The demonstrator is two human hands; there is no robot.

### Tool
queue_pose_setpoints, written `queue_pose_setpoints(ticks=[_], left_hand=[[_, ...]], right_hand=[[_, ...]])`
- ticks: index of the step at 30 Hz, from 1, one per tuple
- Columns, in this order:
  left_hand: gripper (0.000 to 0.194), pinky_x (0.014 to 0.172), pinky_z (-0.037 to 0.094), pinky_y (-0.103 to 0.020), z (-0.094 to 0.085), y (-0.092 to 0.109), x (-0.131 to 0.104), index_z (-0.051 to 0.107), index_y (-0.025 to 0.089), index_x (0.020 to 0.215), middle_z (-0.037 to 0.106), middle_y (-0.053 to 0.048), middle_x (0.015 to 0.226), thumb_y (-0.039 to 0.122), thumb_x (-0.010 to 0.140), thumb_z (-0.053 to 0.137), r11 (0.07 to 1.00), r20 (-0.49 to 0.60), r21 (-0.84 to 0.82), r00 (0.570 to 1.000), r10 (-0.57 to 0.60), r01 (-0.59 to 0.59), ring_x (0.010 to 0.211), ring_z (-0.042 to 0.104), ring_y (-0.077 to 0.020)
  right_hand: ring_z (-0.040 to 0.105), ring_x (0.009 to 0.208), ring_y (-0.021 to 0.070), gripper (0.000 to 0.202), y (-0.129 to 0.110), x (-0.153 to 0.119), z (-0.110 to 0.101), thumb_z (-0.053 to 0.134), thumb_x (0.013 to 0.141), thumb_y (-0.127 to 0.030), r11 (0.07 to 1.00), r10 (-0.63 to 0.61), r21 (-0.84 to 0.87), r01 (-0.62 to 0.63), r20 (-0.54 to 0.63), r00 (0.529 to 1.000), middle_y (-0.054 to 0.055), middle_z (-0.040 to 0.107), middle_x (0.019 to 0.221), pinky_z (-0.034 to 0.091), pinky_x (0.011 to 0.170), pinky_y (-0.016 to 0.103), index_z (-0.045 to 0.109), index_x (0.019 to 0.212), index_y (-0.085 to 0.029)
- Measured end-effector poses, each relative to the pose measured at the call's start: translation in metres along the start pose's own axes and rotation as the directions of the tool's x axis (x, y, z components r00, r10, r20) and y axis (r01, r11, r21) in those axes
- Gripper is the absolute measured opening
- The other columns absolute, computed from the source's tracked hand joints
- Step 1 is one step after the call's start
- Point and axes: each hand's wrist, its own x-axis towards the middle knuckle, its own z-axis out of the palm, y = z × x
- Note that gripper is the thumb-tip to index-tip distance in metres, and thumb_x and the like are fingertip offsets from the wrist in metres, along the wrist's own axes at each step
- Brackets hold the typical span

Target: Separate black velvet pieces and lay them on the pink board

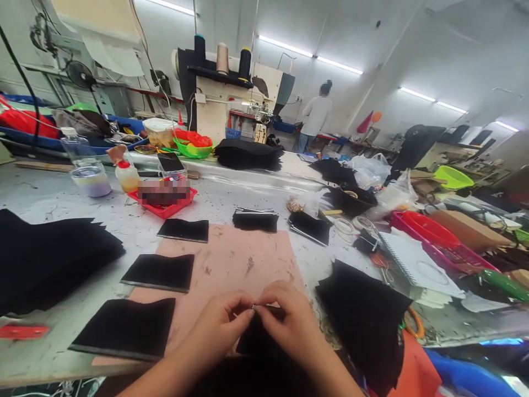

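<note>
Near the front edge of the table, my left hand [229, 320] and my right hand [287, 315] meet fingertip to fingertip. Both pinch the top edge of a black fabric piece [254, 337], which hangs down between them. A tiny pale bit shows at the fingertips, too small to name. Beneath lies a pinkish sheet [231, 259] strewn with scraps. Along its left side lie three black pieces with a strip on one edge: a near one [128, 328], a middle one [163, 271] and a far one [185, 229].
Black fabric stacks lie at left [49, 259] and right [363, 314]. Smaller bundles [255, 220] sit beyond the sheet. A red basket [163, 209], a glue bottle [125, 176] and a jar [91, 182] stand back left. Behind is a sewing machine [210, 105]; a person [316, 116] stands farther off.
</note>
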Motion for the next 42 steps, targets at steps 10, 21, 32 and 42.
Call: queue_pose_setpoints(ticks=[10,21,32,42], left_hand=[[0.024,0.063,0.043,-0.024,0.011,0.005,-0.004,0.065,0.017,0.071,0.065,-0.003,0.07,0.024,0.077,0.043,0.911,-0.002,0.392,0.99,0.144,-0.132,0.066,0.058,-0.0161],[0.026,0.041,0.033,-0.021,0.011,-0.008,0.001,0.062,0.017,0.073,0.054,0.002,0.06,0.042,0.072,0.055,0.986,0.059,-0.102,0.99,-0.126,0.131,0.045,0.043,-0.0089],[0.037,0.053,0.045,-0.026,0.005,-0.014,0.027,0.057,0.021,0.072,0.06,0.002,0.06,0.054,0.056,0.062,0.921,-0.001,-0.19,0.938,-0.346,0.339,0.058,0.056,-0.0172],[0.028,0.054,0.043,-0.025,-0.012,-0.023,0.06,0.061,0.022,0.063,0.06,0.002,0.056,0.05,0.059,0.055,0.975,-0.159,0.164,0.979,-0.126,0.152,0.058,0.056,-0.0187]], right_hand=[[0.05,0.06,0.0184,0.019,-0.006,-0.015,0.011,0.046,0.077,-0.01,0.839,-0.235,-0.524,0.148,-0.104,0.966,0.004,0.059,0.061,0.039,0.056,0.032,0.059,0.068,-0.021],[0.057,0.064,0.0149,0.008,0.01,-0.013,0.002,0.061,0.073,-0.024,0.954,0.202,0.234,-0.189,-0.034,0.979,0.001,0.062,0.066,0.045,0.062,0.027,0.061,0.066,-0.021],[0.029,0.041,0.0076,0.034,0.049,-0.054,-0.024,0.048,0.08,-0.054,0.566,0.659,0.801,-0.195,-0.297,0.69,-0.011,0.027,0.05,0.044,0.051,0.022,0.037,0.068,-0.024],[0.058,0.064,0.0154,0.016,0.058,-0.074,-0.111,0.061,0.071,-0.033,0.784,0.607,0.098,-0.613,0.085,0.79,0.001,0.064,0.069,0.044,0.057,0.025,0.067,0.062,-0.021]])
